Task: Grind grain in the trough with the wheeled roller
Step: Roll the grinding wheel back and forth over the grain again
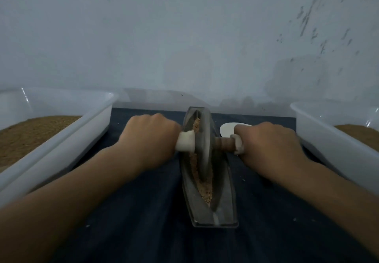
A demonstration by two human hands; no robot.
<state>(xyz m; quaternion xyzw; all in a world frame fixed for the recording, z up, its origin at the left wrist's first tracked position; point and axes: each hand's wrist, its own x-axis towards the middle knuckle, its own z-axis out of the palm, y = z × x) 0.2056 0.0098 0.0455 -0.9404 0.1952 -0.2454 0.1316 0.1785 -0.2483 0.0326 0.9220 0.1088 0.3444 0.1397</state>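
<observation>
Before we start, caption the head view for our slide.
Left hand and right hand grip the wheeled roller by its handles in the trough of grain, between left tub and right tub.

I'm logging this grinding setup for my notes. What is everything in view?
trough: one, grey, boat-shaped, centre, on the cloth
wheeled roller: one, grey disc on a brown axle with white handles, standing in the trough
grain: one streak, tan, along the trough's groove
left tub: one, white, left edge, holding brown granular fill
right tub: one, white, right edge, same brown fill
flat white object: one, behind the right hand, mostly hidden
cloth: one, dark blue, under everything
wall: pale, scuffed, behind
left hand: grips the left handle
right hand: grips the right handle
</observation>
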